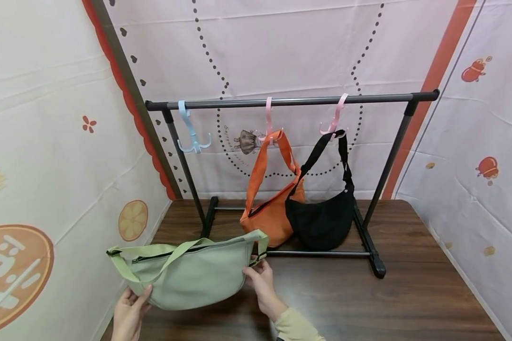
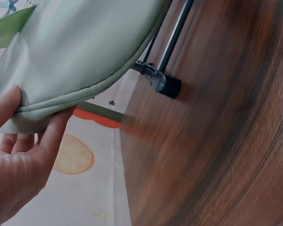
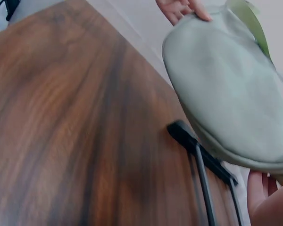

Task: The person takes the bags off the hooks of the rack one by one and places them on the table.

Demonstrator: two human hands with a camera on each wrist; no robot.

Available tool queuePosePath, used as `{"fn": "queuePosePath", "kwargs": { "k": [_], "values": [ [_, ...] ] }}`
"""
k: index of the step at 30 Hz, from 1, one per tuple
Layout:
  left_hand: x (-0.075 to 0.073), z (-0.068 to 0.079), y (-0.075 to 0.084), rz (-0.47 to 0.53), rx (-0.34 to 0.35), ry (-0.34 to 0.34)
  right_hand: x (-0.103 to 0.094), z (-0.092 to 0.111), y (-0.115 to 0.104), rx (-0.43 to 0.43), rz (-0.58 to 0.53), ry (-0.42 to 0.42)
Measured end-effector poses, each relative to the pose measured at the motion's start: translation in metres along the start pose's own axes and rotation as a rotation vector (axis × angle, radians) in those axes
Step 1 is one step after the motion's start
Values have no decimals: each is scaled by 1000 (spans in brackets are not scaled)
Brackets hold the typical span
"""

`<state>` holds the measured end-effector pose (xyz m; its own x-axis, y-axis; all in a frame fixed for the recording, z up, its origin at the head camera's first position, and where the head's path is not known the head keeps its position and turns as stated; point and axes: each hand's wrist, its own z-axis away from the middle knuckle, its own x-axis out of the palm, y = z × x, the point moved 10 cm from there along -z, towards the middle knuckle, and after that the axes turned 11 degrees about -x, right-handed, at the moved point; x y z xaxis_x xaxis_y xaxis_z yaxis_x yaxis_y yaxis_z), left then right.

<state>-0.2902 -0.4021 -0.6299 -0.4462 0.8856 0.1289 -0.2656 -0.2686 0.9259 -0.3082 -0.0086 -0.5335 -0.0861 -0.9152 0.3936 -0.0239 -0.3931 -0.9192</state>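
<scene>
A light green shoulder bag [image 1: 196,274] is held up above the table by both hands, its zipper and strap on the upper side. The left hand [image 1: 130,310] pinches its lower left end, thumb in front and fingers behind, as the left wrist view shows on the bag [image 2: 85,56]. At the right end the right hand [image 1: 262,286] grips the bag near the strap buckle. Behind it, an orange bag [image 1: 269,220] and a black bag [image 1: 322,220] hang by their straps from pink hooks [image 1: 269,118] on a dark rack. A blue hook [image 1: 192,128] hangs at the rack's left with nothing on it.
The black rack [image 1: 298,101] stands on the brown wooden table [image 1: 392,303], its right foot [image 1: 377,265] reaching forward. Printed cloth [image 1: 290,52] covers the back and both sides.
</scene>
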Motion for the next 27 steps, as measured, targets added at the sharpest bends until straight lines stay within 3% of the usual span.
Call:
{"fn": "queuePosePath", "kwargs": {
  "k": [1, 4, 5, 8, 14, 17, 21, 24, 27],
  "values": [
    [-8, -14, -9, 20, 15, -18, 2, 1, 4, 14, 0, 9],
    [-9, -12, -7, 10, -25, -44, 6, 1, 16, 55, 7, 34],
    [-18, -26, -18, -26, -64, -3, 8, 1, 19, 65, 15, 42],
    [-12, -15, -5, -82, -121, -25, 13, -1, 28, 72, 27, 57],
    [13, 28, 48, -261, -176, -62, 27, -6, 36, 23, 54, 50],
    [14, 34, 64, -297, -185, -30, 33, -9, 43, 38, 65, 71],
    [10, 26, 75, -334, -164, -5, 42, -14, 54, 96, 52, 115],
    [2, 16, 78, -343, -160, 43, 50, -18, 65, 115, 24, 121],
    [-2, 7, 75, -345, -179, 46, 55, -19, 75, 114, 15, 128]
  ]
}}
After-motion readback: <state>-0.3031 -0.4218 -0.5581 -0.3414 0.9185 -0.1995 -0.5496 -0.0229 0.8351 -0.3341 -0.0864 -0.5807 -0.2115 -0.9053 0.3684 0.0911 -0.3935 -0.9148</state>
